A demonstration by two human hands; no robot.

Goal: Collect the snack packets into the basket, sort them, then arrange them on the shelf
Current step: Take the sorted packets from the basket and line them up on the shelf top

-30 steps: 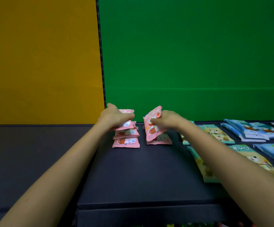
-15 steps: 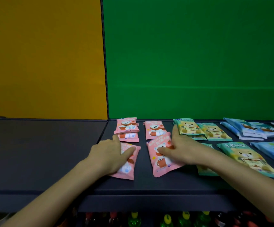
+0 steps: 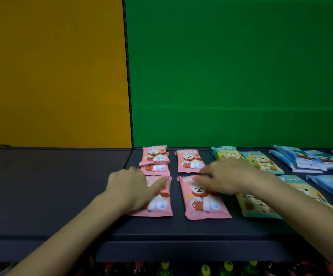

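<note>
Pink bear snack packets lie flat on the dark shelf (image 3: 62,196). My left hand (image 3: 129,186) rests flat on the front left pink packet (image 3: 159,204). The straight fingers of my right hand (image 3: 227,176) touch the top of the front right pink packet (image 3: 203,202). Behind them lie a small stack of pink packets (image 3: 154,158) and a single pink packet (image 3: 188,161). No basket is in view.
Teal-green bear packets (image 3: 261,162) lie to the right of the pink ones, and blue packets (image 3: 305,159) lie farther right. Yellow and green panels stand behind the shelf. Bottle caps (image 3: 205,269) show on a lower level under the front edge.
Both hands pulled a pink packet each from the back stacks to the front of the shelf and laid them flat; the right packet is now straightened.
</note>
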